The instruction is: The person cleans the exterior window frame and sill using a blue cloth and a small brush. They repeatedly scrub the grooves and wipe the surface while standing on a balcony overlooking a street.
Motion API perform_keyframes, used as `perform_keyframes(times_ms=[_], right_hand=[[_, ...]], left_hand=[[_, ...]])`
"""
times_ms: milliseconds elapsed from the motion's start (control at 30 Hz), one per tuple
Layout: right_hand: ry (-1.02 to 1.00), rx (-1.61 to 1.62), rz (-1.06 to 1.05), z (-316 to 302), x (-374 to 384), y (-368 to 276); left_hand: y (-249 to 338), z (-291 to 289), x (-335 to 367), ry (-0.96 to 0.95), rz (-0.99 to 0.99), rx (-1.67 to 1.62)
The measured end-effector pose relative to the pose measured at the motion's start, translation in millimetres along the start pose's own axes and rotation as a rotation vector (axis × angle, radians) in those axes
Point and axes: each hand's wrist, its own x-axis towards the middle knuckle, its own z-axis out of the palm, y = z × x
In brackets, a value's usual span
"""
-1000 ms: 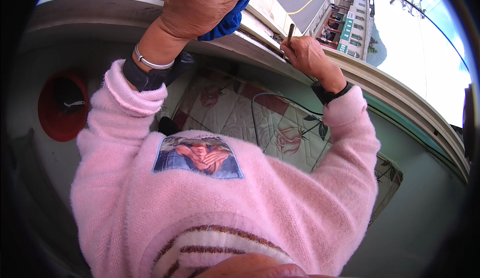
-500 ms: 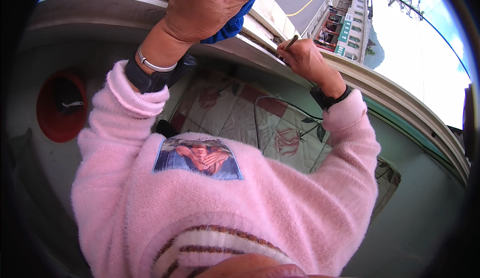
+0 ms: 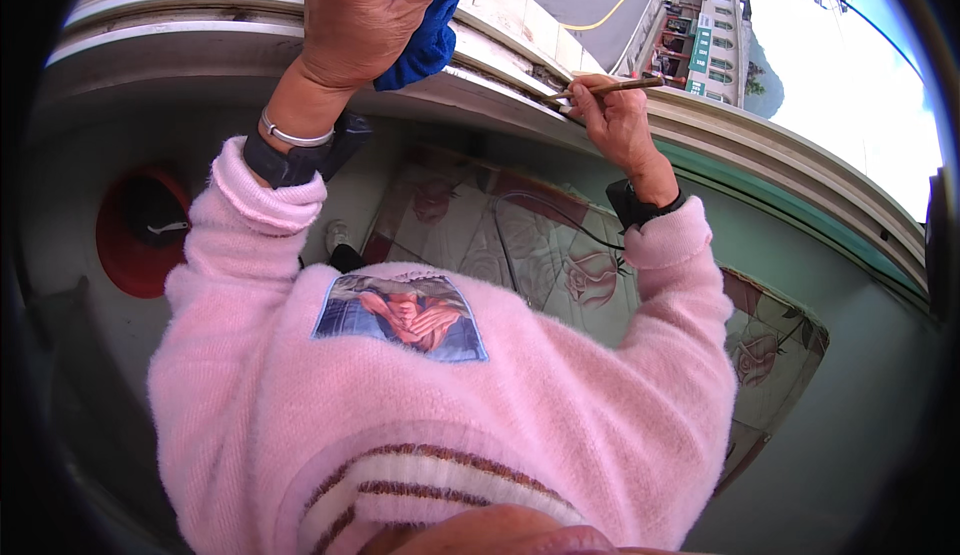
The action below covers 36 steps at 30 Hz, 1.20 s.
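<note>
Here a blue cloth (image 3: 425, 15) is being clenched in the left hand (image 3: 362, 17) and pressed against the window sill (image 3: 180, 30), near its upper edge where the frame's grooves are running. The cloth is being judged soft, light and bunchable; being crumpled into a wad, it is best being gripped from above with the whole fist, as it is now. A thin brown stick (image 3: 612, 86) is being pinched between the fingers of the right hand (image 3: 615, 120), farther along the same sill, with its tip being laid into the track. The stick is being judged stiff, light and easily snapped, so a hold near its middle is being favoured. Below, a flowered mat (image 3: 540, 245) is being stood upon.
</note>
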Motion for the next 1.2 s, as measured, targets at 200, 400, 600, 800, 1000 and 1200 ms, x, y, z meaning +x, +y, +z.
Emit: perform_keyframes(times_ms=[200,400,600,800,1000,1200], right_hand=[[0.311,0.117,0.07,-11,-16,15],[0.332,-0.088,-0.016,14,-17,34],[0.46,-0.072,0.136,25,-21,41],[0.384,-0.008,0.094,23,-21,44],[0.334,0.048,0.077,24,-23,39],[0.411,0.064,0.12,22,-25,27]], left_hand=[[-12,-2,-8,-0.044,0.008,0.073],[-15,-2,-10,-0.068,-0.009,0.085],[-14,-2,-7,-0.052,0.008,0.065],[-18,-3,-11,-0.047,0.023,0.084],[-12,-3,-6,-0.037,-0.003,0.048],[0,9,2,0.073,0.039,-0.101]])
